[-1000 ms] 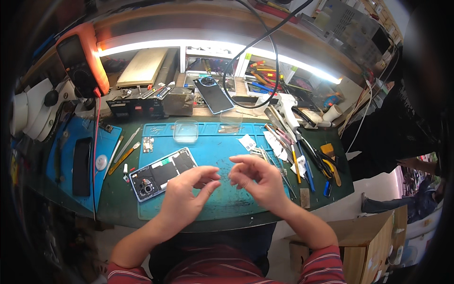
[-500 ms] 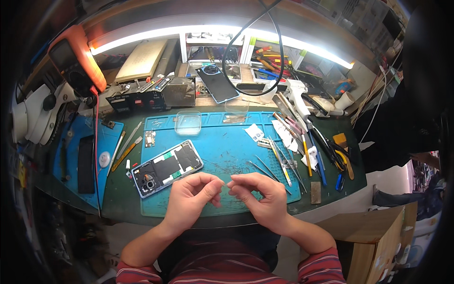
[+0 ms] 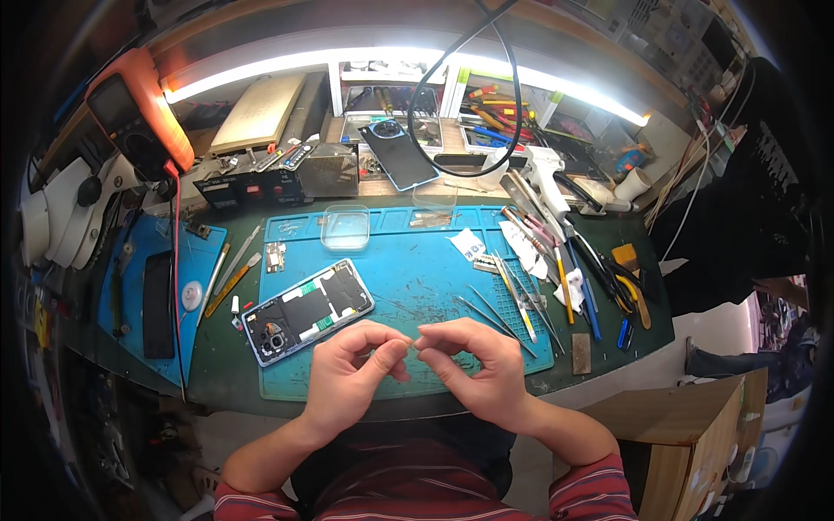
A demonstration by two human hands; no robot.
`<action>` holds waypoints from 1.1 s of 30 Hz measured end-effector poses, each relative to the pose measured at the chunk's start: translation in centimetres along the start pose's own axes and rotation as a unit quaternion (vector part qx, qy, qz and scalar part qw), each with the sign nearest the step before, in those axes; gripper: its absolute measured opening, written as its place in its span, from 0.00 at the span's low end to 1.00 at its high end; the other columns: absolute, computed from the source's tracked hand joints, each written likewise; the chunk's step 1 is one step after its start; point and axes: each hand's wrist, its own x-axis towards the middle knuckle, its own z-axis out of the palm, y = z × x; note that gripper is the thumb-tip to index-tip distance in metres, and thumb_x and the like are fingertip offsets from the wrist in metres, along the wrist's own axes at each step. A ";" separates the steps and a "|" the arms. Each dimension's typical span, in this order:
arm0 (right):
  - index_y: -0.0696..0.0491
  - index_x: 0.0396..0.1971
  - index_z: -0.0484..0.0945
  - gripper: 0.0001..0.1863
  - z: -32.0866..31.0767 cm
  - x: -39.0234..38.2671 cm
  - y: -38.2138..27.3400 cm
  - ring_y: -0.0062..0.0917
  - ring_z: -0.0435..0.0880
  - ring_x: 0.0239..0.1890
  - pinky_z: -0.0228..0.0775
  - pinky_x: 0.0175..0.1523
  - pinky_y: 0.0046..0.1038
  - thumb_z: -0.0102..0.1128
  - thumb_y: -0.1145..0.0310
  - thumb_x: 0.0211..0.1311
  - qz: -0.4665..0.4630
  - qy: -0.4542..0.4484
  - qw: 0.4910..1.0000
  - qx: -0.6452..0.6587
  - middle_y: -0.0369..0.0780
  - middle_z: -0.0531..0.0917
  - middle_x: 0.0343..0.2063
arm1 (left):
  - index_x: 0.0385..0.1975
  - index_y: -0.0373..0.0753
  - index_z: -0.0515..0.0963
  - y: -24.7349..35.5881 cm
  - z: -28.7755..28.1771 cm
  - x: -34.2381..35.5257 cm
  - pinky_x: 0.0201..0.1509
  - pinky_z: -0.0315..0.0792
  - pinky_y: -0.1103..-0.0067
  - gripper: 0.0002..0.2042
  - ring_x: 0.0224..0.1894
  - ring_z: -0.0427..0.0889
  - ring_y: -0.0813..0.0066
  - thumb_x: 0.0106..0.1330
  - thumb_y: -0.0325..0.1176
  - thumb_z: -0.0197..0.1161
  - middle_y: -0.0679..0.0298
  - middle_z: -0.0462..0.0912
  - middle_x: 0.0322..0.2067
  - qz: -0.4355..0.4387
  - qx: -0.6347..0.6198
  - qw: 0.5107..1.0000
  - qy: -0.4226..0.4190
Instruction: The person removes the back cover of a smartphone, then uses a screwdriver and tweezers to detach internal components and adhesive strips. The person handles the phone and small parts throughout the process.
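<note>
Over the front of the blue repair mat (image 3: 408, 269), my two hands meet with fingertips almost touching. My left hand (image 3: 358, 365) is closed, thumb against the bent fingers. Thumb and fingers of my right hand (image 3: 476, 366) are pinched together too. Whatever lies between the fingertips is too small to make out. Just beyond my left hand an opened smartphone (image 3: 308, 310) lies tilted on the mat, its inside facing up with the camera module at the lower left. Fine tweezers (image 3: 493, 318) rest on the mat past my right hand.
A clear plastic box (image 3: 345, 227) stands at the mat's back edge. Pliers (image 3: 627, 291), a yellow-handled tool (image 3: 563, 282) and several others lie at right. The phone's back cover (image 3: 398, 156) leans behind. At left is an orange multimeter (image 3: 139, 113). Another person (image 3: 747, 208) stands at right.
Both hands stay in nearly the same place. The fingertips have shifted slightly, the right ones closer to the left. The phone and tools have not moved.
</note>
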 end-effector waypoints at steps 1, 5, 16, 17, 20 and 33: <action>0.58 0.54 0.85 0.18 0.0 0.0 -0.1 0.23 0.91 0.39 0.83 0.46 0.24 0.73 0.81 0.64 -0.002 -0.001 1.000 -0.003 0.41 0.90 0.40 | 0.46 0.29 0.85 -0.1 0.0 0.0 0.41 0.81 0.81 0.07 0.37 0.87 0.77 0.77 0.27 0.65 0.61 0.85 0.39 0.007 0.005 1.000 0.001; 0.57 0.55 0.85 0.20 0.2 0.0 -0.2 0.22 0.89 0.36 0.83 0.44 0.24 0.74 0.81 0.62 -0.018 0.004 1.000 -0.012 0.40 0.90 0.38 | 0.46 0.29 0.85 -0.3 0.0 -0.2 0.41 0.81 0.81 0.06 0.37 0.87 0.76 0.76 0.25 0.65 0.59 0.85 0.41 0.021 0.014 1.000 0.003; 0.56 0.55 0.83 0.24 0.7 0.2 0.1 0.25 0.89 0.33 0.82 0.38 0.25 0.73 0.85 0.57 -0.117 0.042 0.988 -0.096 0.40 0.89 0.34 | 0.45 0.29 0.85 -0.4 0.2 -0.4 0.42 0.85 0.80 0.05 0.40 0.88 0.75 0.75 0.22 0.65 0.59 0.84 0.44 0.038 0.030 0.999 0.004; 0.56 0.55 0.84 0.24 0.7 0.2 0.1 0.26 0.89 0.33 0.82 0.38 0.26 0.73 0.85 0.57 -0.120 0.043 0.987 -0.099 0.40 0.89 0.34 | 0.45 0.29 0.85 -0.4 0.3 -0.4 0.42 0.85 0.80 0.05 0.40 0.88 0.74 0.75 0.21 0.65 0.59 0.84 0.44 0.045 0.033 0.998 0.008; 0.54 0.55 0.84 0.24 0.8 0.3 0.3 0.31 0.89 0.34 0.83 0.37 0.29 0.73 0.83 0.57 -0.155 0.057 0.978 -0.129 0.41 0.88 0.36 | 0.44 0.30 0.85 -0.7 0.3 -0.5 0.42 0.86 0.79 0.05 0.40 0.87 0.75 0.73 0.21 0.67 0.59 0.85 0.43 0.068 0.046 0.996 0.016; 0.53 0.61 0.81 0.30 1.0 -1.1 1.9 0.32 0.88 0.35 0.82 0.40 0.31 0.71 0.83 0.56 -0.107 -0.024 0.982 -0.154 0.38 0.88 0.34 | 0.35 0.33 0.84 0.2 0.4 -0.8 0.35 0.78 0.72 0.08 0.34 0.85 0.62 0.57 0.17 0.74 0.58 0.86 0.35 0.272 0.490 0.829 0.002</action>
